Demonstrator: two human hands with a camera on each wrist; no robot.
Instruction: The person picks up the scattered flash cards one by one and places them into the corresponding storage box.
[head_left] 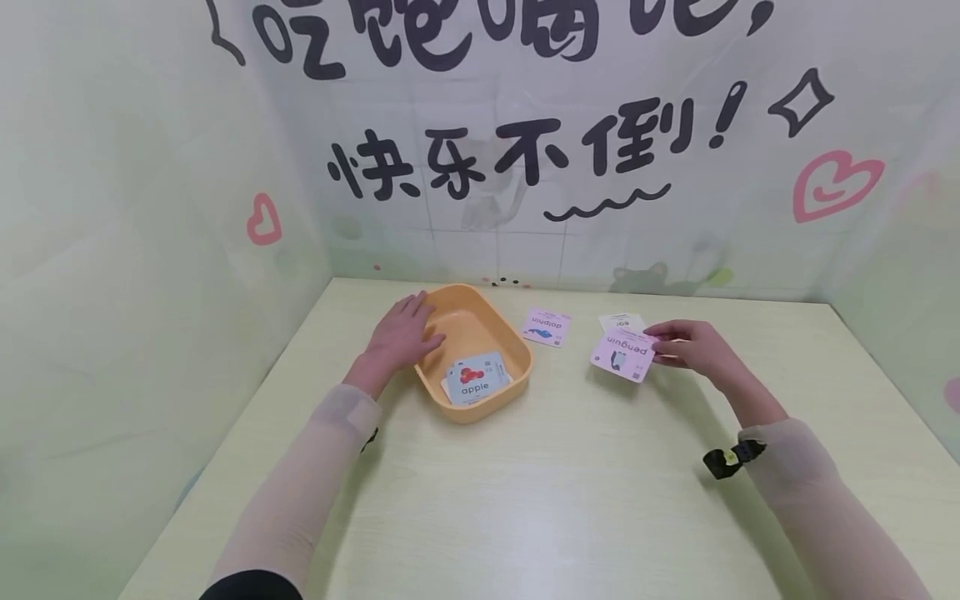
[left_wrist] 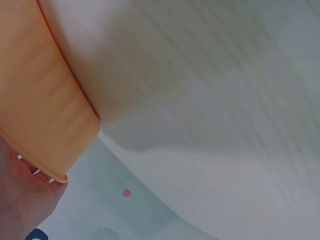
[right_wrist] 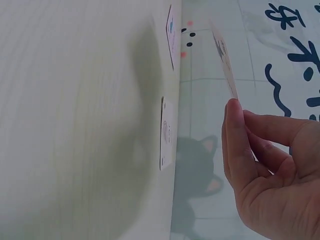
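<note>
My right hand pinches a pink penguin card by its edge, raised above the table. Edge-on in the right wrist view, the same card stands up from my fingertips. Below and behind it lies a white card, partly covered; its printed word is hard to read. A pink dolphin card lies flat between that card and an orange plastic tray. Over the tray's left rim rests my left hand, its thumb reaching inside. Several cards, an apple card on top, lie in the tray's near end.
The pale wooden table extends in front of the tray and toward both arms. A printed cloth backdrop with large dark characters hangs along the table's far edge. Black wrist cameras are strapped on, one plainly visible at the right wrist.
</note>
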